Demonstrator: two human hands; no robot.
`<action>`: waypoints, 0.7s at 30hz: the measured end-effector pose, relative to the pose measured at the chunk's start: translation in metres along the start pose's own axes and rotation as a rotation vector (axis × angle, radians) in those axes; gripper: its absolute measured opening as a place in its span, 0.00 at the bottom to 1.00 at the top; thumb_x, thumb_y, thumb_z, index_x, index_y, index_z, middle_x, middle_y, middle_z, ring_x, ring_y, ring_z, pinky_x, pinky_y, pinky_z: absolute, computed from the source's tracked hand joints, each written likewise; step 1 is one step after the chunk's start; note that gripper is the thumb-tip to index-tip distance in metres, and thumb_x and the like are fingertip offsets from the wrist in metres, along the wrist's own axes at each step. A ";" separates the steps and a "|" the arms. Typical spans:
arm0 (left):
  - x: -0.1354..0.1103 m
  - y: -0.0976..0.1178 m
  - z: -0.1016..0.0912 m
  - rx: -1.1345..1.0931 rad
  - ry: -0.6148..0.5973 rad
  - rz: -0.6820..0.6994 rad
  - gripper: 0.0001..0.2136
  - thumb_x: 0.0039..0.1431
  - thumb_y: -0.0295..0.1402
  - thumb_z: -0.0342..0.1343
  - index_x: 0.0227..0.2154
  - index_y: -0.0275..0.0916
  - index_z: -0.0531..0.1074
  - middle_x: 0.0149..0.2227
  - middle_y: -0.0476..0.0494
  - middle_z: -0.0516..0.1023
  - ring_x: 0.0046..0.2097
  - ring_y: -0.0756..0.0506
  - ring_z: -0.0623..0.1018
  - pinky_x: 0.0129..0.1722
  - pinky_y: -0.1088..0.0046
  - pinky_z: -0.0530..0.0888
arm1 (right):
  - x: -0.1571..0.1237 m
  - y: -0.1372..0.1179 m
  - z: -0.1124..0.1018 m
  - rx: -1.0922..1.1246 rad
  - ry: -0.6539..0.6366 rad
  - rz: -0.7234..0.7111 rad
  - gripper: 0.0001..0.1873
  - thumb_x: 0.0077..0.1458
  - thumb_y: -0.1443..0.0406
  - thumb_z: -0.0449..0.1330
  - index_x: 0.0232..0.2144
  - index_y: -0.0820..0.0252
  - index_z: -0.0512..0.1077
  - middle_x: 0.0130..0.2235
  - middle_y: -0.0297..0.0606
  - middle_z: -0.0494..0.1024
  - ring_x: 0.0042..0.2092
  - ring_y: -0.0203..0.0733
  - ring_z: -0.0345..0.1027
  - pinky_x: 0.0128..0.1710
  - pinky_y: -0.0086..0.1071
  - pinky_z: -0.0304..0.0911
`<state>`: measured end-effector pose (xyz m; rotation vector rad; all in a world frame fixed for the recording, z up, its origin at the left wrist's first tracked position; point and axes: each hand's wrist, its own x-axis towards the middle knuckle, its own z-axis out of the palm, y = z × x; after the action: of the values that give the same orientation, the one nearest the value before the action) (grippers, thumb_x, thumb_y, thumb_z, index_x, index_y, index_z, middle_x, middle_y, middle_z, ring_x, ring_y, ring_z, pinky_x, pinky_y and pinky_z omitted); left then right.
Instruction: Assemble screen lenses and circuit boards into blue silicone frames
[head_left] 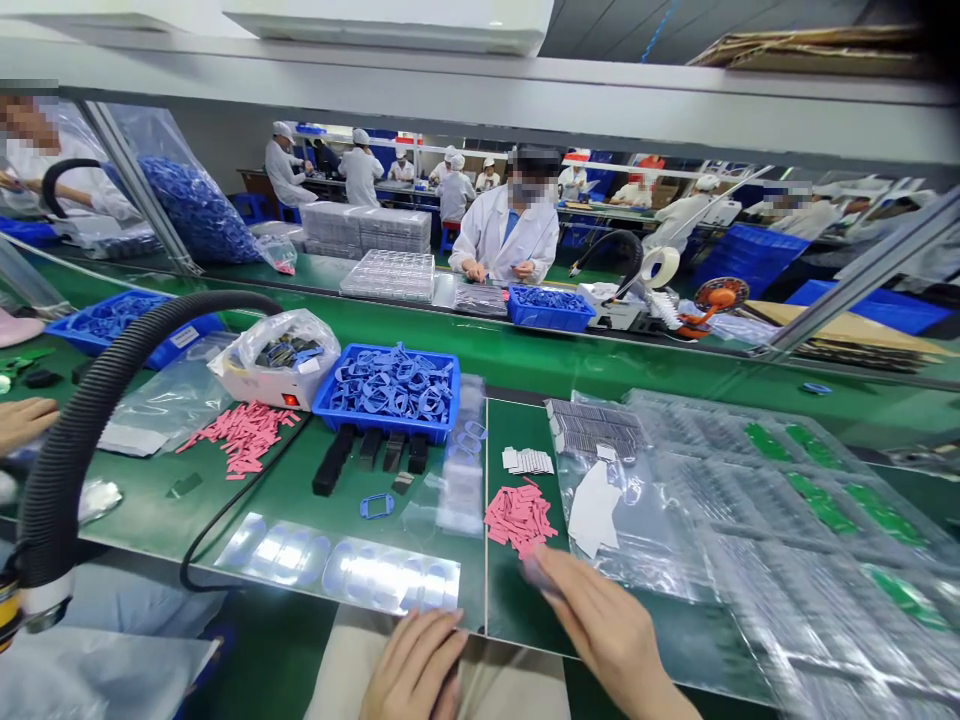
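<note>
At the table's front edge is my left hand (416,665), back up, fingers loosely stretched and nothing visible in them. Its fingertips are beside a glossy clear sheet with oval shapes (390,572). My right hand (604,620) reaches to the near edge of a heap of small pink strips (520,515); its fingertips are smeared by motion, and whether they hold a strip cannot be made out. Behind that heap lies a row of small white pieces (529,460). A blue oval frame (376,506) rests on the green mat left of my hands.
A blue bin of blue frames (394,390) stands behind black blocks (330,460). More pink strips (244,435) lie left. Clear trays with green boards (825,500) cover the right. A black flexible hose (56,470) arches at left. A co-worker (510,235) sits opposite.
</note>
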<state>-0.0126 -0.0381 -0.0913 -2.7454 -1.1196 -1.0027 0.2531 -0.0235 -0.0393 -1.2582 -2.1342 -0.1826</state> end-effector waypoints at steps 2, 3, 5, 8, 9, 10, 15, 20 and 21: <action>0.015 -0.010 -0.005 0.059 -0.018 -0.027 0.17 0.57 0.26 0.51 0.51 0.37 0.68 0.49 0.40 0.79 0.51 0.40 0.77 0.49 0.61 0.77 | 0.037 0.016 0.002 0.005 0.035 0.083 0.16 0.62 0.66 0.50 0.50 0.57 0.72 0.45 0.38 0.79 0.44 0.44 0.75 0.42 0.37 0.73; 0.024 -0.015 -0.007 0.090 -0.039 -0.050 0.18 0.58 0.27 0.51 0.52 0.36 0.66 0.51 0.39 0.77 0.53 0.39 0.76 0.49 0.59 0.77 | 0.059 0.027 0.006 0.000 0.030 0.110 0.16 0.63 0.64 0.49 0.50 0.57 0.71 0.46 0.39 0.79 0.45 0.45 0.75 0.44 0.38 0.72; 0.042 -0.025 -0.008 0.135 -0.096 -0.096 0.20 0.59 0.30 0.51 0.56 0.35 0.63 0.55 0.38 0.74 0.56 0.37 0.73 0.48 0.55 0.77 | 0.108 0.053 0.025 -0.012 0.006 0.167 0.17 0.64 0.61 0.49 0.50 0.57 0.71 0.46 0.41 0.78 0.45 0.45 0.74 0.43 0.38 0.71; 0.062 -0.034 -0.003 0.117 -0.174 -0.103 0.22 0.61 0.34 0.51 0.58 0.36 0.61 0.59 0.37 0.69 0.59 0.36 0.70 0.50 0.52 0.75 | 0.175 0.092 0.070 -0.029 -0.041 0.265 0.17 0.64 0.60 0.51 0.51 0.59 0.69 0.49 0.47 0.75 0.47 0.46 0.72 0.46 0.42 0.69; 0.067 -0.034 0.000 0.096 -0.186 -0.088 0.22 0.61 0.34 0.51 0.58 0.36 0.61 0.59 0.38 0.69 0.59 0.36 0.69 0.51 0.52 0.74 | 0.191 0.102 0.086 -0.027 -0.056 0.287 0.17 0.64 0.61 0.51 0.52 0.60 0.67 0.51 0.46 0.74 0.49 0.45 0.70 0.47 0.44 0.68; 0.070 -0.034 0.002 0.072 -0.196 -0.068 0.23 0.61 0.34 0.51 0.58 0.37 0.61 0.59 0.38 0.69 0.59 0.36 0.69 0.52 0.53 0.74 | 0.204 0.109 0.102 -0.019 -0.075 0.298 0.16 0.64 0.61 0.52 0.52 0.59 0.66 0.53 0.45 0.71 0.50 0.45 0.69 0.49 0.45 0.66; 0.086 -0.031 0.012 -0.028 -0.247 -0.008 0.21 0.59 0.31 0.51 0.56 0.37 0.64 0.59 0.40 0.70 0.59 0.38 0.69 0.52 0.57 0.75 | 0.211 0.122 0.153 0.116 -0.259 0.165 0.17 0.60 0.61 0.57 0.50 0.59 0.67 0.56 0.43 0.67 0.54 0.47 0.64 0.53 0.48 0.62; 0.105 -0.038 0.030 -0.015 -0.281 -0.079 0.18 0.58 0.27 0.50 0.52 0.36 0.67 0.56 0.36 0.73 0.57 0.36 0.71 0.50 0.55 0.76 | 0.208 0.145 0.151 0.191 -0.309 0.153 0.19 0.61 0.62 0.56 0.53 0.57 0.64 0.59 0.44 0.62 0.57 0.49 0.60 0.56 0.51 0.58; 0.108 -0.040 0.034 -0.007 -0.281 -0.090 0.18 0.58 0.26 0.50 0.52 0.35 0.68 0.55 0.35 0.73 0.57 0.35 0.72 0.50 0.54 0.76 | 0.211 0.151 0.149 0.197 -0.310 0.163 0.19 0.61 0.62 0.56 0.54 0.57 0.64 0.59 0.44 0.62 0.58 0.49 0.59 0.56 0.51 0.58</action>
<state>0.0395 0.0670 -0.0664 -2.9325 -1.2847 -0.6398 0.2390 0.2751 -0.0605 -1.4060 -2.2246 0.3048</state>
